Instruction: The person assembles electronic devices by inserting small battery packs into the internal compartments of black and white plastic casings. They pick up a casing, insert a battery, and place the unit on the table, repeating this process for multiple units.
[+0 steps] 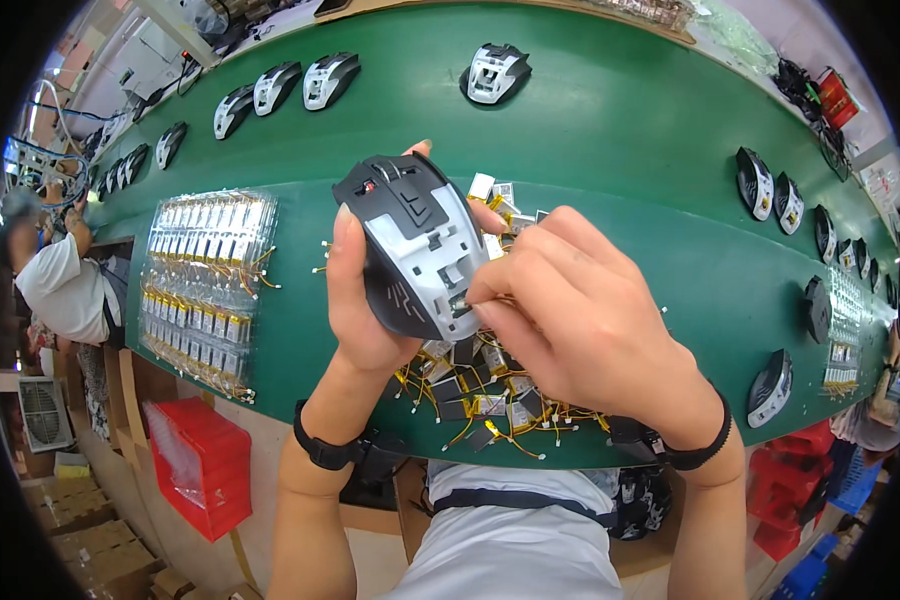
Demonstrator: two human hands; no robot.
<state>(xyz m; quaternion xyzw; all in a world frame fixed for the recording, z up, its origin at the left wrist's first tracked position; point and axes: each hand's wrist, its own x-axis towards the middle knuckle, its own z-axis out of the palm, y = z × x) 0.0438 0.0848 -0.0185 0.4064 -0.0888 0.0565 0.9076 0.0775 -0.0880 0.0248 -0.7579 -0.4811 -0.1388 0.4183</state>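
Observation:
My left hand [358, 310] is wrapped round a partly assembled computer mouse [425, 235] with a black shell and a white inner frame, tilted up above the table. The thumb lies along its left side, and fingertips show at its far edge. My right hand [595, 310] is closed, thumb and forefinger pinched at a small opening near the lower end of the white frame. Whatever sits in that pinch is too small to make out. Beneath both hands lies a loose heap of small battery packs [490, 405] with thin coloured wires, partly hidden by the hands and mouse.
Clear plastic trays [210, 265] with rows of wired batteries lie on the green table [610, 120] at left. Similar mice [497, 75] stand along the far side and right. A red crate [202, 465] is on the floor at left; another person [68, 275] works beyond.

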